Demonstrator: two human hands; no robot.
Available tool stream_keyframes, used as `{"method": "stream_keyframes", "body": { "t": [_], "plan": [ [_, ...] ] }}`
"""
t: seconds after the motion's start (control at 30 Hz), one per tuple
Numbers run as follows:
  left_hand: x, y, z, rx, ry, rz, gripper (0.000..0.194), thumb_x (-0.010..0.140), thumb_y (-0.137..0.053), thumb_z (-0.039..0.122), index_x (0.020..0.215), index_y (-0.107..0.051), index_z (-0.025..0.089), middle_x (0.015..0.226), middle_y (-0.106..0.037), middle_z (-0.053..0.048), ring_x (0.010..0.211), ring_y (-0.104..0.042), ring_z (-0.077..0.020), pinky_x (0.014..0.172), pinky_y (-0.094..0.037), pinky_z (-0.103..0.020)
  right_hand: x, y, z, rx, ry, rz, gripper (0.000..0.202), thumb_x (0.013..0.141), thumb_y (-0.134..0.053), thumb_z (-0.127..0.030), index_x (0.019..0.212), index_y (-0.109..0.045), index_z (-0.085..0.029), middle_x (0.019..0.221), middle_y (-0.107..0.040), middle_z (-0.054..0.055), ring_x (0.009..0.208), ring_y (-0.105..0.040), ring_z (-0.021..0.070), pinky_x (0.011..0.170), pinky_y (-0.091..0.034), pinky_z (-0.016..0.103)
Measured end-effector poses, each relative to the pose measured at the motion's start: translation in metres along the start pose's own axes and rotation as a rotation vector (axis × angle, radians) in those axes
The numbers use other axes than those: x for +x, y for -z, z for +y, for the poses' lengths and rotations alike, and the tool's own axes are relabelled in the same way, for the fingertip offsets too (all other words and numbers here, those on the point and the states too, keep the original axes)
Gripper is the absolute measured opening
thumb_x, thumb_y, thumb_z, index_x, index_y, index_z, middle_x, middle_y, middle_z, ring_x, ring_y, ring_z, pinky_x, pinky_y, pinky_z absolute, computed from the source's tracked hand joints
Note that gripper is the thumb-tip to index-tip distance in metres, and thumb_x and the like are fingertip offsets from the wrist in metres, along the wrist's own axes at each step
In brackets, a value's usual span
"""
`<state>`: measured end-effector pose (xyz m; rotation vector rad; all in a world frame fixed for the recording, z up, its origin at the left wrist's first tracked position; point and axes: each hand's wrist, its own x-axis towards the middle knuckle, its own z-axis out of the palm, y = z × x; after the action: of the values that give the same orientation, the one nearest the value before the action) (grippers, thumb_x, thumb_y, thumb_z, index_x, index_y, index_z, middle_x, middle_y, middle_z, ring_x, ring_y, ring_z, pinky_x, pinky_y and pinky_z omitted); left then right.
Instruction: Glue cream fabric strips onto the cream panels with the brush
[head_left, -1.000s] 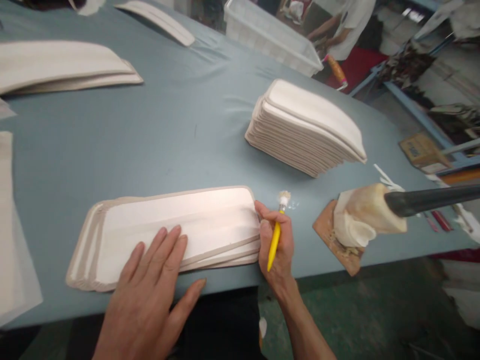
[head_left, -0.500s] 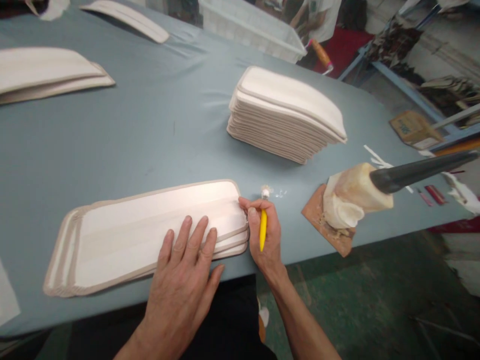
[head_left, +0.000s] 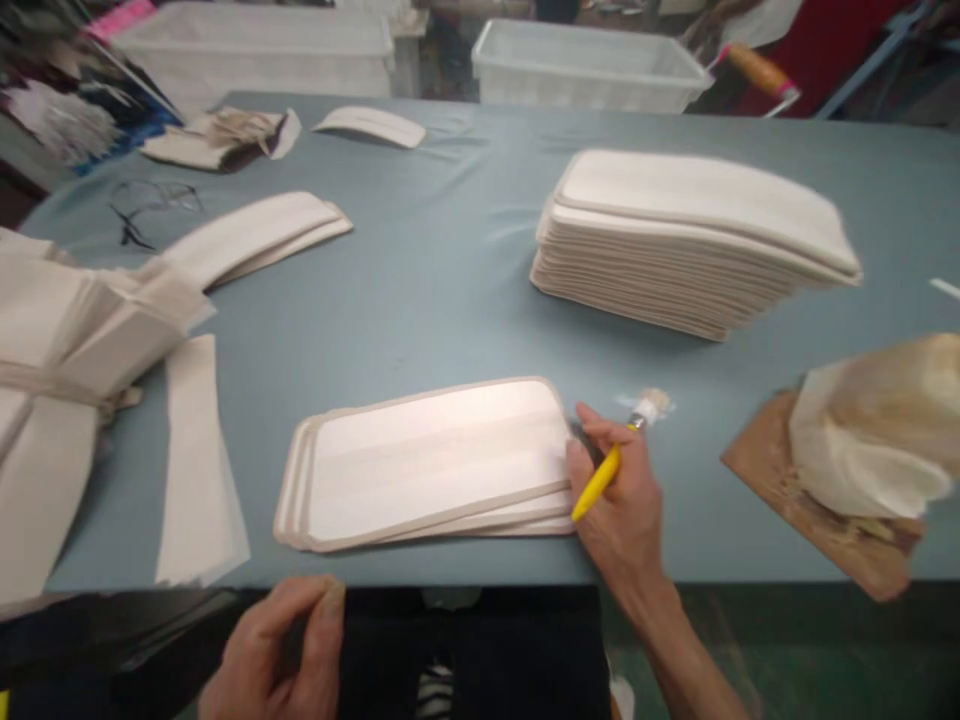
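A yellow-handled brush [head_left: 598, 485] is held in my right hand [head_left: 626, 500], its pale bristles pointing away from me, near a whitish smear on the table. The fingertips of that hand are at the right end of a small fanned stack of white panels with beige edging [head_left: 435, 460]. Below the table's front edge, my left hand [head_left: 277, 650] is closed, thumb and forefinger tips together, and nothing shows between them. To the right, a pale coated container [head_left: 874, 430] sits on a brown board [head_left: 795, 480].
A tall stack of similar panels [head_left: 697, 245] stands behind, at the right. Tied bundles of cream pieces [head_left: 90, 330], a loose strip [head_left: 199, 470] and glasses [head_left: 154, 205] lie at the left. White plastic bins [head_left: 589, 70] line the far side; a wooden-handled roller [head_left: 757, 68] is beside one.
My left hand has left the panels, moved below the table edge and closed. My right hand keeps the brush, now tilted more. The view has turned left.
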<state>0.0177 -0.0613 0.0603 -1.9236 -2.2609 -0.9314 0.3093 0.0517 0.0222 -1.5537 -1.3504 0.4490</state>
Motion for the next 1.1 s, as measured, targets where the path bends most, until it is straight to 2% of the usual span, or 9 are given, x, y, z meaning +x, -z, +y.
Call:
{"method": "stream_keyframes", "body": {
  "t": [0.1,0.17,0.27,0.37,0.5,0.67,0.77,0.93,1.1],
  "plan": [
    [0.009,0.002,-0.012,0.085,0.105,0.076,0.013,0.104,-0.063,0.033,0.113,-0.066,0.024,0.095,-0.072,-0.003,0.082,-0.072,-0.0191,0.076,-0.059,-0.032,-0.001,-0.001,0.002,-0.196,-0.032,-0.026,0.044,0.096,-0.065,-0.061,0.121,-0.063,-0.025,0.144,-0.07,0.016,0.126,-0.069,0.0361,0.106,-0.054,0.055],
    [0.016,0.0,-0.021,0.099,0.021,0.072,0.025,0.103,-0.064,0.039,0.121,-0.063,0.021,0.1,-0.07,-0.006,0.08,-0.069,-0.0193,0.076,-0.059,-0.033,-0.001,-0.001,0.003,-0.261,-0.067,-0.018,0.052,0.092,-0.062,-0.069,0.119,-0.064,-0.024,0.139,-0.071,0.017,0.12,-0.071,0.0387,0.102,-0.054,0.057],
    [0.022,-0.008,-0.032,0.143,-0.164,0.077,0.046,0.103,-0.062,0.053,0.13,-0.059,0.016,0.115,-0.071,-0.013,0.099,-0.07,-0.0262,0.089,-0.058,-0.039,0.002,-0.001,0.001,-0.307,-0.114,-0.021,0.056,0.09,-0.059,-0.071,0.119,-0.066,-0.024,0.131,-0.075,0.017,0.114,-0.073,0.0393,0.097,-0.055,0.056],
    [0.025,-0.015,-0.035,0.151,-0.206,0.072,0.052,0.103,-0.057,0.059,0.131,-0.058,0.015,0.117,-0.072,-0.013,0.107,-0.068,-0.0277,0.097,-0.055,-0.039,0.003,-0.001,0.0,-0.335,-0.119,-0.05,0.056,0.089,-0.057,-0.069,0.12,-0.066,-0.023,0.128,-0.075,0.016,0.115,-0.073,0.0384,0.098,-0.054,0.054],
    [0.029,-0.017,-0.034,0.081,-0.086,0.024,0.048,0.106,-0.05,0.06,0.132,-0.059,0.021,0.111,-0.074,-0.005,0.096,-0.072,-0.022,0.083,-0.056,-0.034,0.004,-0.001,0.002,-0.348,-0.112,-0.08,0.057,0.09,-0.055,-0.07,0.12,-0.066,-0.023,0.129,-0.074,0.015,0.115,-0.072,0.0376,0.099,-0.054,0.053],
    [0.04,-0.011,-0.041,-0.104,0.21,-0.117,0.055,0.099,-0.05,0.067,0.137,-0.06,0.028,0.106,-0.076,0.001,0.082,-0.072,-0.0189,0.074,-0.057,-0.033,0.004,-0.002,0.004,-0.338,-0.098,-0.103,0.058,0.094,-0.053,-0.07,0.123,-0.066,-0.021,0.125,-0.075,0.014,0.113,-0.071,0.0355,0.101,-0.053,0.052],
    [0.066,-0.015,-0.045,-0.111,0.313,-0.24,0.061,0.094,-0.049,0.069,0.134,-0.065,0.026,0.099,-0.075,-0.001,0.086,-0.072,-0.024,0.076,-0.056,-0.037,0.004,-0.003,0.006,-0.328,-0.085,-0.118,0.057,0.095,-0.053,-0.069,0.124,-0.067,-0.022,0.124,-0.075,0.013,0.112,-0.07,0.0351,0.1,-0.053,0.052],
    [0.133,-0.039,-0.041,-0.005,0.132,-0.247,0.066,0.094,-0.039,0.065,0.127,-0.07,0.017,0.126,-0.071,-0.017,0.119,-0.062,-0.0374,0.11,-0.047,-0.053,0.004,-0.007,0.01,-0.315,-0.028,-0.103,0.05,0.1,-0.052,-0.065,0.123,-0.067,-0.023,0.125,-0.076,0.012,0.112,-0.07,0.0352,0.098,-0.053,0.053],
    [0.162,-0.049,-0.036,-0.082,0.092,-0.347,0.054,0.086,-0.042,0.064,0.101,-0.074,0.023,0.109,-0.075,-0.012,0.105,-0.065,-0.0353,0.1,-0.05,-0.053,0.002,-0.012,0.01,-0.309,0.143,-0.031,0.036,0.106,-0.051,-0.05,0.126,-0.065,-0.022,0.124,-0.076,0.013,0.11,-0.07,0.0329,0.095,-0.053,0.049]
  ]
}}
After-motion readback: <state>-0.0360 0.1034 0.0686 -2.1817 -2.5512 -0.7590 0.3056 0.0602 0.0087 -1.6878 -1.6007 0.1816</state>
